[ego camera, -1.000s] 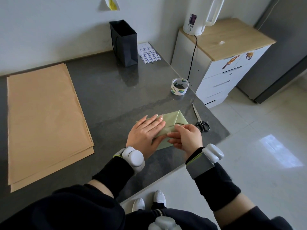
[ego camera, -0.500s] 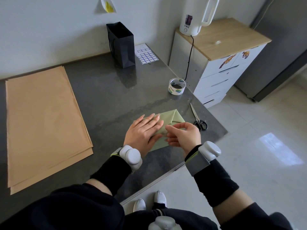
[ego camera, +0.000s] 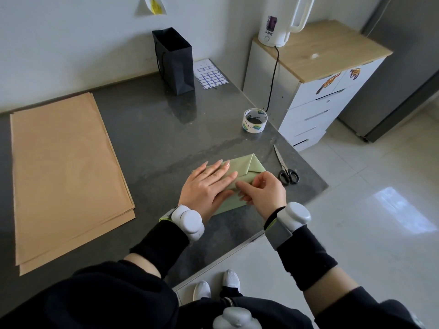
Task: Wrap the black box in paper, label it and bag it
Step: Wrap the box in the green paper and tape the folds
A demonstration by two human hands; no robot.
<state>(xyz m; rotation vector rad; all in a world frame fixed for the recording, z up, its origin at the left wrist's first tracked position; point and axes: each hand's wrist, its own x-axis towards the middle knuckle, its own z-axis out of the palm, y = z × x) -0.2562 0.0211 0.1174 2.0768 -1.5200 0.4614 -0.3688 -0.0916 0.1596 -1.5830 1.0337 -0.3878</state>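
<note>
A parcel wrapped in pale green paper [ego camera: 247, 167] lies on the dark grey counter near its right front corner; the black box inside is fully covered. My left hand [ego camera: 209, 186] presses flat on top of the parcel with straight fingers. My right hand [ego camera: 263, 193] is at the near right end, its fingers curled and pinching the paper fold there. The far right end shows a folded triangular flap. A black paper bag [ego camera: 175, 60] stands upright at the back, with a sheet of blue-edged labels [ego camera: 210, 74] beside it.
A roll of tape [ego camera: 255, 121] and scissors [ego camera: 286, 168] lie right of the parcel near the counter's edge. A stack of brown paper sheets [ego camera: 64, 167] covers the left side. A white cabinet [ego camera: 316, 91] with a kettle [ego camera: 280, 20] stands beyond the right edge.
My right hand has shifted slightly along the near end of the parcel, still working the fold. My left hand stays flat on top. The view has drifted a little.
</note>
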